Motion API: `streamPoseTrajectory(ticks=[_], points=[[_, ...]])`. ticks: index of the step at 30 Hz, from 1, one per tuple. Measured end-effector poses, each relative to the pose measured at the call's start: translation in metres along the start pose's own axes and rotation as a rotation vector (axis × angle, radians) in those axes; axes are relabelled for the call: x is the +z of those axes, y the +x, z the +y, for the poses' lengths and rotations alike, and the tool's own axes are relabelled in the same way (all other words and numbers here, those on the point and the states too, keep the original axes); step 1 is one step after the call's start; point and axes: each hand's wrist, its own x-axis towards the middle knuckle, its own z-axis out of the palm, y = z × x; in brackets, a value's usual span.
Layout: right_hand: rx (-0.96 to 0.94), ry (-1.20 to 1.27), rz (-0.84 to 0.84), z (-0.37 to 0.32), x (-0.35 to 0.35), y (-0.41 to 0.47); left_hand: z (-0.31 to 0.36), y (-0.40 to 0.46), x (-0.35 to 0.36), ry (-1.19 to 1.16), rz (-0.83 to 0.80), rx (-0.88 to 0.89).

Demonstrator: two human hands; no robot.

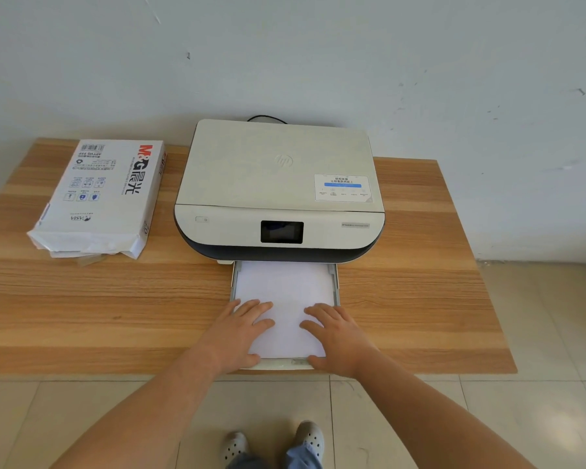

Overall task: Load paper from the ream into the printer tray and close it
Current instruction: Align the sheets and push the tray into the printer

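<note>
paper: I am seeing the paper stack [285, 299] lying in the pulled-out tray [336, 286]; light, floppy, slippery, best pushed flat.
hands: left hand [242, 330] and right hand [337, 336] are pressing flat, fingers spread, apart.
tray: I am judging it slides stiffly; take the front lip.
hidden: the tray's inner end is lying under the printer [278, 184].

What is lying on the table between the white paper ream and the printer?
Nothing: in the head view only bare wooden table separates the white paper ream from the cream printer.
</note>
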Motion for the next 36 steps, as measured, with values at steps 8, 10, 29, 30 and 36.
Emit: streamPoseTrajectory(ticks=[8, 10, 29, 30, 36], points=[[-0.026, -0.012, -0.031, 0.002, -0.002, 0.004, -0.001, 0.004, 0.001, 0.079, -0.015, 0.065], [-0.013, 0.006, -0.055, 0.001, -0.003, 0.002, -0.001, 0.004, 0.003, 0.065, -0.011, 0.062], [0.07, 0.031, -0.253, 0.006, -0.014, 0.013, -0.009, 0.006, -0.005, -0.059, -0.119, -0.061], [0.071, 0.026, -0.251, 0.005, -0.013, 0.013, -0.008, 0.005, -0.005, -0.06, -0.118, -0.06], [0.057, 0.022, -0.236, 0.005, -0.013, 0.012, -0.008, 0.006, -0.005, -0.047, -0.106, -0.044]])
